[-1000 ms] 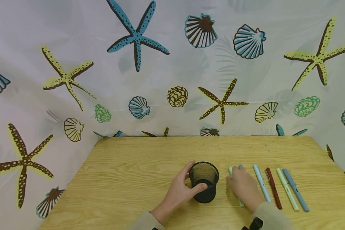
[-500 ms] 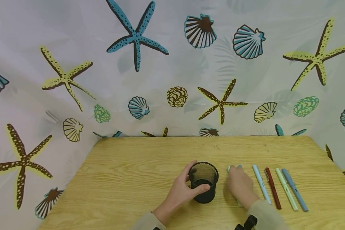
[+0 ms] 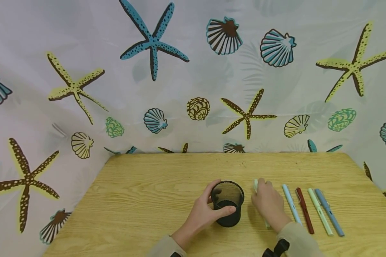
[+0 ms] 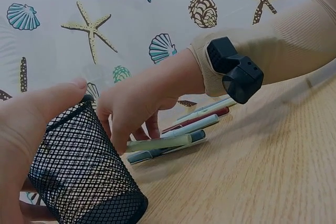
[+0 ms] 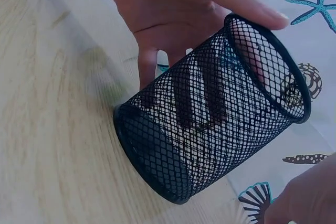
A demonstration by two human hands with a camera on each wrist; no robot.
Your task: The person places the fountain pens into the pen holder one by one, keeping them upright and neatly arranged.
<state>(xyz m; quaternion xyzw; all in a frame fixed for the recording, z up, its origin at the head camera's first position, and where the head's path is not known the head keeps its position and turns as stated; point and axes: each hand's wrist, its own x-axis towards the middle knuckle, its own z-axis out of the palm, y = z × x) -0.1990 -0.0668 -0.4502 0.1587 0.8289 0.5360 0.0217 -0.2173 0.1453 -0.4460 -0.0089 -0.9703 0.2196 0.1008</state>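
My left hand (image 3: 199, 214) grips a black mesh pen cup (image 3: 229, 218), its thumb along the near side by the rim and its fingers round the far side. The cup stands upright on the wooden table. Just right of it, my right hand (image 3: 270, 205) pinches a light green pen (image 4: 165, 142) with its fingers pointing down. In the head view only the ends of that pen show past the hand. The left wrist view has a dark blue pen (image 4: 139, 157) lying under the green one, close to my right fingertips.
Right of my right hand, a light blue pen (image 3: 292, 203), a dark red pen (image 3: 305, 212), a second light green pen (image 3: 320, 212) and a blue pen (image 3: 330, 212) lie side by side on the table (image 3: 148, 185). A patterned cloth (image 3: 180, 78) hangs behind.
My right hand has moved slightly away from the body, and the light green pen has shifted with it. The blue pen end beside it is now covered. My left hand keeps the cup in place.
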